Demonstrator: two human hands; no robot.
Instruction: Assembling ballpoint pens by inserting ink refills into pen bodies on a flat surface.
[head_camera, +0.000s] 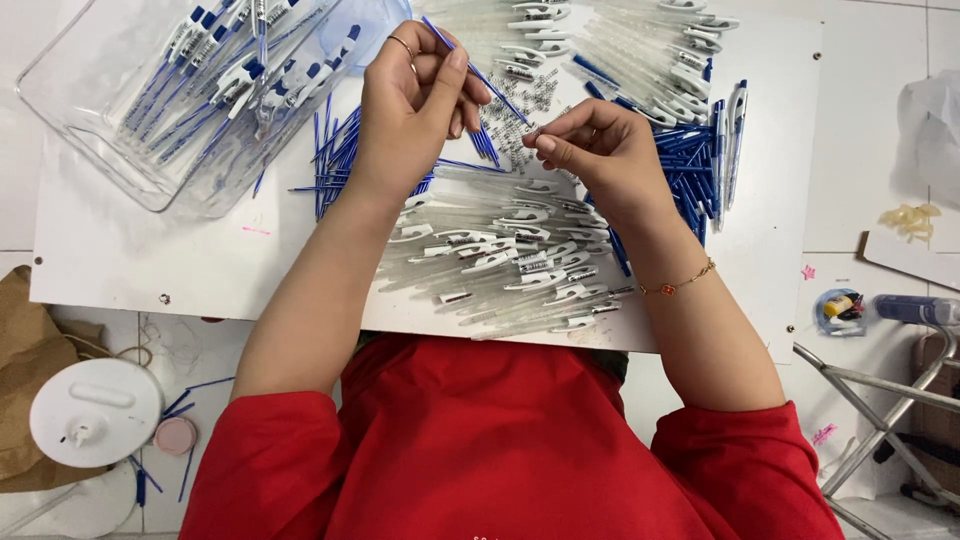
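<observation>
Lying across a white board (120, 260) on a pale tiled floor (860, 120), clear pen barrels (500, 250) heaping at centre, blue refills (690, 165) spreading at right, small springs (515, 125) scattering between, a clear plastic tray (90, 120) of assembled pens sitting at the left corner.

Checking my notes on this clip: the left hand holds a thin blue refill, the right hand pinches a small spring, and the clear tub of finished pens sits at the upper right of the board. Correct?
Not quite. In the head view the clear tub sits at the upper left of the board, not the upper right. The left hand does hold a blue refill, and the right hand pinches a small spring.
</observation>
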